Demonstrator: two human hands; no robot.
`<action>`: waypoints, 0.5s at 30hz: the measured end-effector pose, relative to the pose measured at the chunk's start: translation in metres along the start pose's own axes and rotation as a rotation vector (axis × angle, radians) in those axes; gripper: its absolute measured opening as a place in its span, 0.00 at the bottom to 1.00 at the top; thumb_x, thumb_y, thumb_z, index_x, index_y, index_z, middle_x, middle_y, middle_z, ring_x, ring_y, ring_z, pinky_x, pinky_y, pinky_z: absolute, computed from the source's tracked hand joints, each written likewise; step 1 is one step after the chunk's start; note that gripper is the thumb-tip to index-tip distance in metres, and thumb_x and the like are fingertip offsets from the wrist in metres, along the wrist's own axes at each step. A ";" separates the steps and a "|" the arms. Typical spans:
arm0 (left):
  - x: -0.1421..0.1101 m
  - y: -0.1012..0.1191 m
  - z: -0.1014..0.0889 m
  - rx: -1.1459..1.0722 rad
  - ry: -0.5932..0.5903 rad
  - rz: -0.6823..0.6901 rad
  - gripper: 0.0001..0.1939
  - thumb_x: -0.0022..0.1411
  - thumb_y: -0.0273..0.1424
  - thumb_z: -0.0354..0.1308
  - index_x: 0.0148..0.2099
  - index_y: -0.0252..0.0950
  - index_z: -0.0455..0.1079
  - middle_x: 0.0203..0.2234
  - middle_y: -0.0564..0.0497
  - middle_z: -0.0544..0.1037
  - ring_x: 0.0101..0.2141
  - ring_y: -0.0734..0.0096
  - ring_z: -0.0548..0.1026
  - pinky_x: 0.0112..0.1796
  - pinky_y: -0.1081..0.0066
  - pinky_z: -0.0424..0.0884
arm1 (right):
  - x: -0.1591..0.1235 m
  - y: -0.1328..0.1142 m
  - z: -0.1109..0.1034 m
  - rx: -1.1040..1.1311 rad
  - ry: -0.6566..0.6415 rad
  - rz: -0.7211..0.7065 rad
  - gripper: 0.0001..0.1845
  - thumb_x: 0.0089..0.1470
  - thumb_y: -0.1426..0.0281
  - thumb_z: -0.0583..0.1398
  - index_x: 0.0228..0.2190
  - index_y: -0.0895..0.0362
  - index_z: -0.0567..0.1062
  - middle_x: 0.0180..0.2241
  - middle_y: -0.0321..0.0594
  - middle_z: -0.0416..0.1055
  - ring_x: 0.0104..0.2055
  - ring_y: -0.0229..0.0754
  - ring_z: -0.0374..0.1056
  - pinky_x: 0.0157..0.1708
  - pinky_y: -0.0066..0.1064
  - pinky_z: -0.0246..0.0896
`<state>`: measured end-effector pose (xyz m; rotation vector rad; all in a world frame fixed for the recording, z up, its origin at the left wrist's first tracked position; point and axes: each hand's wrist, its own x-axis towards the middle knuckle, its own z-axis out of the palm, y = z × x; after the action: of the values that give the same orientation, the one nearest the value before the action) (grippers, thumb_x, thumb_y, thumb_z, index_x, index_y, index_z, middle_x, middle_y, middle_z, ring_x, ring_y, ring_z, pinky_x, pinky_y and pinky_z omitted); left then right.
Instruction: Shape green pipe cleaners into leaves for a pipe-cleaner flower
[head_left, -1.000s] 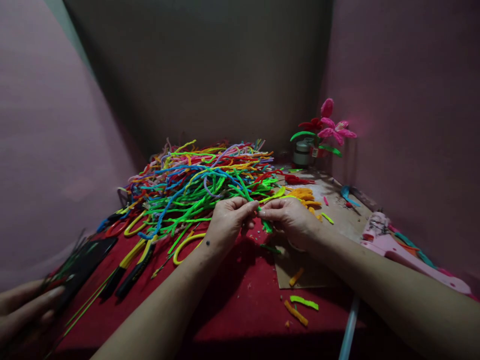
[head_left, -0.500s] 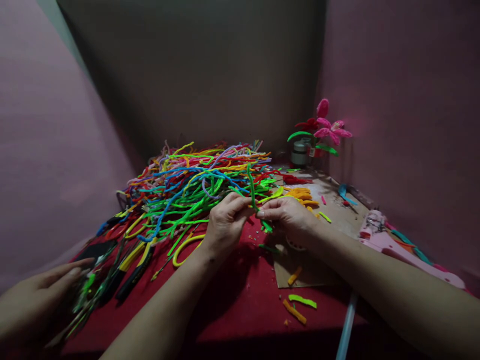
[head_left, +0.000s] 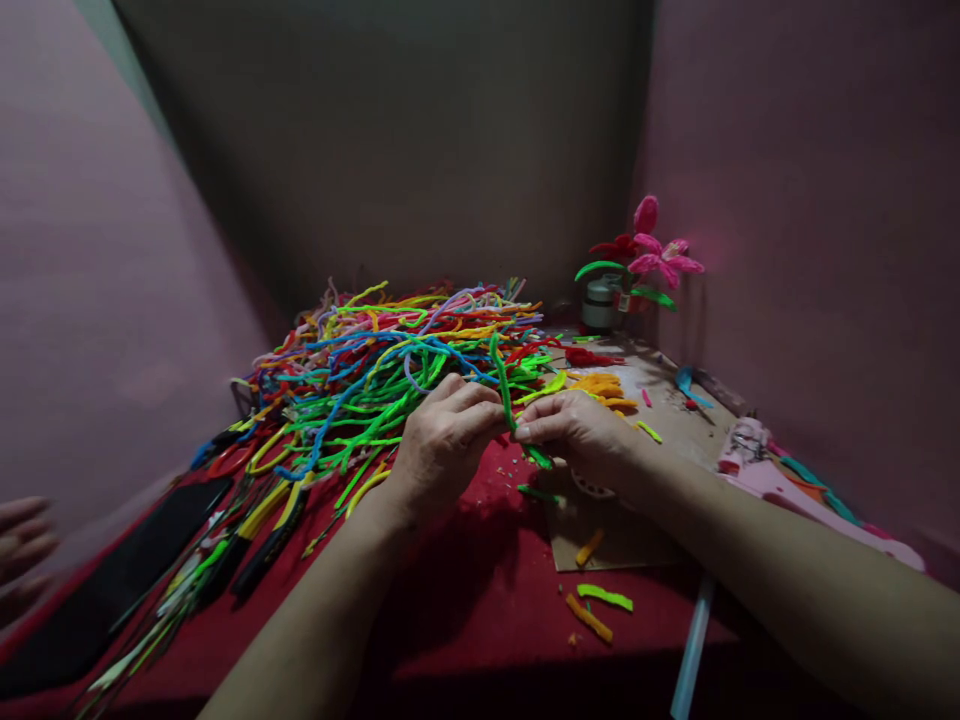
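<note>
My left hand point(head_left: 450, 430) and my right hand point(head_left: 574, 432) meet over the red cloth, each pinching a green pipe cleaner point(head_left: 503, 378). Its upper end stands up above my fingers, and a brighter green lower part point(head_left: 537, 457) slants down under my right fingertips. The left fingertips are partly hidden behind the back of that hand. Just beyond them lies a big heap of colourful pipe cleaners point(head_left: 375, 390), with green ones nearest my left hand. A small green piece point(head_left: 538, 494) lies below my right hand.
Another person's hand point(head_left: 26, 548) shows at the left edge. Near it lie a dark flat object point(head_left: 127, 570) and black-and-yellow pliers point(head_left: 274, 535). To the right are a cardboard sheet point(head_left: 679, 440), a pink glue gun point(head_left: 802, 500) with a glue stick point(head_left: 694, 650), and pink pipe-cleaner flowers point(head_left: 664, 262).
The other person's hand has drawn back to the left edge, off the stems and dark flat object. My left hand has turned slightly and shifted left; the green pipe cleaner stays between my hands.
</note>
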<state>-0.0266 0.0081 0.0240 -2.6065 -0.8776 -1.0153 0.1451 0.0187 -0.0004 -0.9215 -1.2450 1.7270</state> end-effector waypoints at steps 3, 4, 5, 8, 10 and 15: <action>0.000 0.001 -0.003 0.032 -0.024 0.002 0.09 0.59 0.32 0.51 0.31 0.37 0.72 0.30 0.50 0.76 0.32 0.71 0.65 0.38 0.69 0.61 | -0.002 -0.001 0.000 -0.005 -0.035 0.005 0.07 0.31 0.72 0.65 0.16 0.60 0.71 0.13 0.30 0.59 0.15 0.28 0.50 0.17 0.25 0.39; 0.000 0.002 -0.004 0.039 -0.035 -0.009 0.09 0.59 0.32 0.51 0.32 0.38 0.72 0.30 0.50 0.77 0.33 0.71 0.65 0.39 0.68 0.60 | -0.003 -0.001 0.001 0.003 -0.036 -0.002 0.07 0.30 0.73 0.65 0.15 0.60 0.70 0.13 0.30 0.59 0.15 0.28 0.50 0.17 0.26 0.39; 0.000 0.003 -0.004 0.042 -0.042 -0.020 0.10 0.60 0.32 0.51 0.32 0.38 0.72 0.30 0.50 0.77 0.34 0.70 0.66 0.40 0.68 0.59 | -0.004 -0.001 0.001 0.002 -0.035 0.007 0.07 0.30 0.73 0.65 0.15 0.60 0.70 0.13 0.30 0.59 0.16 0.29 0.50 0.18 0.26 0.40; -0.002 0.004 -0.004 0.049 -0.089 -0.026 0.11 0.61 0.33 0.50 0.31 0.37 0.71 0.31 0.50 0.76 0.34 0.70 0.66 0.40 0.67 0.58 | -0.006 -0.001 0.001 -0.013 -0.012 0.024 0.06 0.31 0.73 0.64 0.14 0.60 0.70 0.14 0.32 0.60 0.17 0.30 0.53 0.19 0.27 0.41; -0.003 0.004 -0.004 0.073 -0.128 -0.026 0.11 0.61 0.33 0.48 0.32 0.36 0.70 0.31 0.50 0.75 0.35 0.71 0.67 0.40 0.67 0.58 | -0.007 0.000 0.001 -0.022 -0.028 0.061 0.06 0.33 0.74 0.64 0.14 0.60 0.70 0.14 0.33 0.60 0.17 0.30 0.53 0.20 0.29 0.41; -0.006 0.009 -0.008 0.074 -0.171 -0.032 0.11 0.62 0.30 0.45 0.34 0.36 0.68 0.32 0.50 0.74 0.37 0.71 0.68 0.41 0.69 0.58 | -0.008 0.001 0.000 -0.018 -0.035 0.078 0.07 0.32 0.72 0.64 0.13 0.60 0.71 0.13 0.33 0.61 0.16 0.28 0.54 0.20 0.29 0.40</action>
<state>-0.0290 -0.0049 0.0266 -2.6537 -0.9781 -0.7605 0.1480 0.0116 -0.0005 -0.9657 -1.2643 1.8029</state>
